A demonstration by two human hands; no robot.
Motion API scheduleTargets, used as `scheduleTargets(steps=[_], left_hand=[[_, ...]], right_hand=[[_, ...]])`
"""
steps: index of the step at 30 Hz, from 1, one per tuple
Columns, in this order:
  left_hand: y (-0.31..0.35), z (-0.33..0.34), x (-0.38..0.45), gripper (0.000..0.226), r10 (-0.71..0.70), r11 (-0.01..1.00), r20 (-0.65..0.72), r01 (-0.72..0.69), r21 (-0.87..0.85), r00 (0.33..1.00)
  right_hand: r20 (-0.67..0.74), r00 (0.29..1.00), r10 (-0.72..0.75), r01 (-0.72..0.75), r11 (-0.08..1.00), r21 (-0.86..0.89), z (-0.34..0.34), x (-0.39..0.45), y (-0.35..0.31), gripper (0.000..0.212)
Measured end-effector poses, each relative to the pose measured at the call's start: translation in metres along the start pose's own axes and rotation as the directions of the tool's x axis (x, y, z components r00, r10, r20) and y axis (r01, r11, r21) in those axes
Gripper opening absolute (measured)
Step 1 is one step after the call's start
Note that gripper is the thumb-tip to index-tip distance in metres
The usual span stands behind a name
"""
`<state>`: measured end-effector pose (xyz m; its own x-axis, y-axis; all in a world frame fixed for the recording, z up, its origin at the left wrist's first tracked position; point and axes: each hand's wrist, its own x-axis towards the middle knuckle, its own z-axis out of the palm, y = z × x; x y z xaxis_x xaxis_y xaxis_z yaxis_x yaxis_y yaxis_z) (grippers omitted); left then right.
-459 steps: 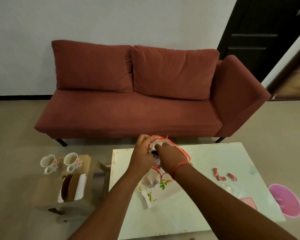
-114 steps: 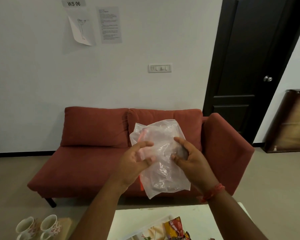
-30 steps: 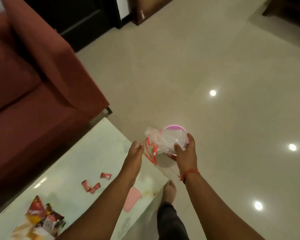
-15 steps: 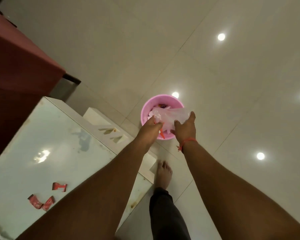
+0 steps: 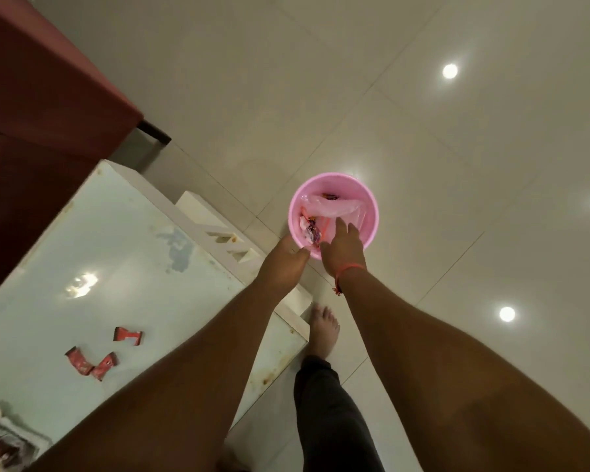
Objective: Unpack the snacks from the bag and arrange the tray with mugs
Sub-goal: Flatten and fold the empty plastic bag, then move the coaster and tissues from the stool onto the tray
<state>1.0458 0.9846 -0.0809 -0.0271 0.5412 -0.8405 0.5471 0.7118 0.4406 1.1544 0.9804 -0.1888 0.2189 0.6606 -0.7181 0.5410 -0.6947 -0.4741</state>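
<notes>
Bag [image 5: 334, 207] in bin [image 5: 372, 212], just past right hand [image 5: 343, 250] fingers, spread, empty. Left hand [image 5: 283, 264] curled, grip unclear. Unpacking looks done; mugs, tray left.

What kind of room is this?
Probably a living room at home: a red sofa stands beside a low white table, and a pink bin sits on the shiny tiled floor.

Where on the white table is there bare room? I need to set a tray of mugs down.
The widest bare patch of the table lies between the sofa-side edge and the torn red wrapper scraps. The corner nearest the pink bin is also bare, though the left hand hangs over it. The lower-left corner is crowded with snack packets.
</notes>
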Motion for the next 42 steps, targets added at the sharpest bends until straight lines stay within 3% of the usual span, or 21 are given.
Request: scheduleTargets(steps=[5,10,15,19,25,29,36,42], left_hand=[[-0.019,-0.044,-0.054,0.057,0.029,0.999,-0.070,-0.028,0.017,0.997],[-0.081,-0.112,-0.131,0.064,0.127,0.989,-0.189,-0.108,0.105,0.974],[-0.195,-0.197,-0.232,0.066,0.135,0.985,-0.352,-0.087,0.148,0.926],[-0.321,-0.265,-0.328,0.068,0.058,0.992,-0.472,0.001,0.123,0.880],[-0.477,-0.322,-0.448,0.068,-0.123,0.990,-0.557,0.138,-0.016,0.822],[-0.549,-0.333,-0.505,0.069,-0.235,0.972,-0.569,0.196,-0.131,0.788],[-0.583,-0.324,-0.537,0.070,-0.328,0.944,-0.564,0.242,-0.224,0.758],[-0.599,-0.316,-0.555,0.071,-0.372,0.928,-0.565,0.288,-0.236,0.736]], right_hand=[[0.052,0.985,-0.163,0.168,0.977,-0.132,-0.001,-0.072,-0.046,0.069],[0.159,0.931,-0.329,0.362,0.890,-0.277,0.029,-0.183,-0.108,0.069],[0.279,0.854,-0.439,0.514,0.797,-0.318,0.103,-0.321,-0.157,0.071],[0.374,0.776,-0.508,0.622,0.715,-0.319,0.187,-0.441,-0.188,0.070],[0.545,0.657,-0.521,0.748,0.544,-0.382,0.298,-0.571,-0.210,0.070],[0.676,0.514,-0.528,0.855,0.381,-0.352,0.348,-0.636,-0.221,0.069],[0.773,0.466,-0.431,0.885,0.215,-0.414,0.397,-0.672,-0.223,0.073],[0.822,0.421,-0.385,0.906,0.142,-0.398,0.421,-0.679,-0.221,0.073]])
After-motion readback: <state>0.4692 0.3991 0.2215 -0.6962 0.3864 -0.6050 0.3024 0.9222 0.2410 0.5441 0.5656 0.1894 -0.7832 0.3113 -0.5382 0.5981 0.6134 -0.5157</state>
